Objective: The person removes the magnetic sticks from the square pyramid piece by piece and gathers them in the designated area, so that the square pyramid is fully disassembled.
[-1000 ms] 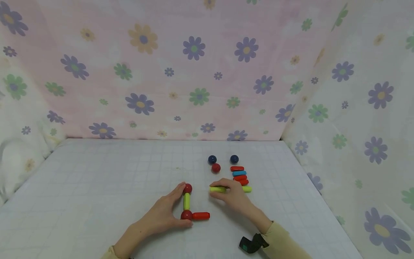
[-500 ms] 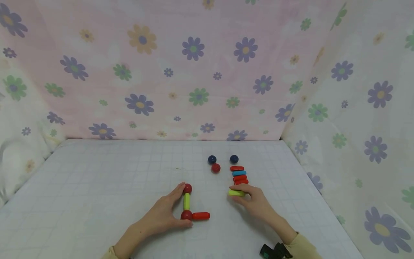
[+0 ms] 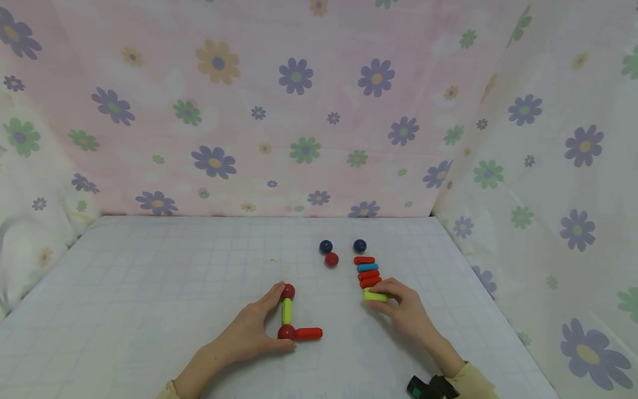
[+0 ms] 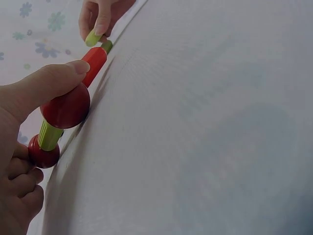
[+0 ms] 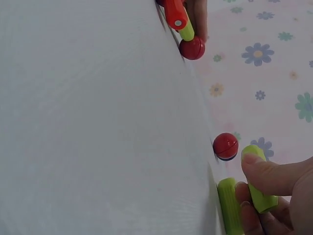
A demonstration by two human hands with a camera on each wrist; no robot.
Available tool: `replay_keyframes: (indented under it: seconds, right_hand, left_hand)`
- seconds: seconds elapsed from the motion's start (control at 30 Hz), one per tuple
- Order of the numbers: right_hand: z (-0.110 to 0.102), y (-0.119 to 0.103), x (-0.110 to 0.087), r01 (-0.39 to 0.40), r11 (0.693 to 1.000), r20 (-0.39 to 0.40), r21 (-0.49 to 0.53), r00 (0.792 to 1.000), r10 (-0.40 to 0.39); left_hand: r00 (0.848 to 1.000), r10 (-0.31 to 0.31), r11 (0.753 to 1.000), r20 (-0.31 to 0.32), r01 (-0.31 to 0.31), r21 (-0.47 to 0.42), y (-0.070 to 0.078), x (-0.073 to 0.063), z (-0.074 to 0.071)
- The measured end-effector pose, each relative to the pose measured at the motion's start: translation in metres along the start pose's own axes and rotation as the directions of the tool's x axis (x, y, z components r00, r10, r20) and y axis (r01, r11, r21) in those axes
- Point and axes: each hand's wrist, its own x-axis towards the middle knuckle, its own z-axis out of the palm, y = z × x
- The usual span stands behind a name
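Note:
My left hand [image 3: 249, 332] grips a joined piece: a far red ball [image 3: 288, 291], a yellow-green rod [image 3: 286, 311] and a near red ball [image 3: 286, 332]. From the near ball a red rod [image 3: 309, 333] sticks out to the right. Thumb and fingers span the two balls. My right hand [image 3: 411, 313] pinches a loose yellow-green rod [image 3: 375, 297] between thumb and fingers. In the right wrist view, a second yellow-green rod [image 5: 230, 205] lies on the table right beside those fingers; the hand and held rod mostly hide it in the head view.
Beyond the right hand lie red rods [image 3: 369, 275] and a blue rod [image 3: 368, 267] in a row. Farther back are two dark blue balls [image 3: 326, 246] and a loose red ball [image 3: 331, 260]. Flowered cloth [image 3: 304, 111] hangs behind the white table [image 3: 149, 277].
My right hand has carried the yellow-green rod rightward, toward the row of loose rods, and now sits by the second yellow-green rod. The left hand keeps its place on the joined piece.

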Motion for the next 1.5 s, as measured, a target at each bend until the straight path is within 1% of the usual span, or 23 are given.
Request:
replay_keyframes:
  seconds: [0.23,0.37,0.5,0.57,0.73,0.8,0.87,0.97,1.13,1.27,1.37,1.5]
  right_hand:
    - [0.0,0.006,-0.002,-0.106,0.994,-0.027,0.014,0.994,0.106]
    - [0.003,0.006,-0.004,-0.111,0.994,-0.039,0.011,0.993,0.112]
    - [0.006,0.007,-0.005,-0.066,0.998,-0.05,0.003,0.997,0.066]
    - [0.008,0.008,-0.005,-0.051,0.999,-0.042,0.007,0.998,0.052]
    - [0.009,0.012,-0.004,0.018,1.0,-0.035,0.02,0.999,-0.017]
    - [0.01,0.014,-0.005,0.053,0.999,-0.043,0.006,0.998,-0.053]
    - [0.011,0.014,-0.005,0.067,0.998,-0.049,-0.017,0.996,-0.068]
    - [0.011,0.01,-0.005,0.073,0.996,-0.062,-0.046,0.995,-0.075]
    - [0.008,-0.013,-0.007,0.082,0.995,-0.081,-0.06,0.993,-0.086]
    - [0.005,-0.029,-0.008,0.066,0.996,-0.093,-0.059,0.993,-0.071]
    - [0.004,-0.034,-0.008,0.034,0.998,-0.102,-0.059,0.994,-0.04]
    - [0.004,-0.034,-0.008,0.01,0.998,-0.106,-0.064,0.994,-0.017]
  left_hand:
    - [1.0,-0.002,1.0,-0.004,0.002,0.006,0.0,0.001,0.001]
    - [1.0,0.01,1.0,-0.011,-0.01,0.013,0.0,0.0,0.0]
    - [1.0,0.022,1.0,-0.021,-0.022,0.011,-0.001,-0.001,0.0]
    - [1.0,0.021,1.0,-0.023,-0.021,0.011,-0.001,-0.002,0.0]
    - [1.0,0.011,1.0,-0.021,-0.011,0.002,-0.001,-0.002,0.0]
    - [1.0,0.01,1.0,-0.02,-0.01,0.0,0.0,-0.002,0.0]
    - [1.0,0.011,1.0,-0.019,-0.011,0.0,0.0,-0.002,0.0]
    - [1.0,0.013,1.0,-0.019,-0.013,0.0,0.001,-0.002,0.0]
    - [1.0,0.015,1.0,-0.018,-0.015,-0.001,0.001,-0.002,0.0]
    - [1.0,0.011,1.0,-0.018,-0.011,-0.002,0.001,-0.002,0.0]
    - [1.0,0.008,1.0,-0.016,-0.008,-0.003,0.001,-0.002,0.0]
    - [1.0,0.007,1.0,-0.015,-0.008,-0.004,0.001,-0.002,0.0]
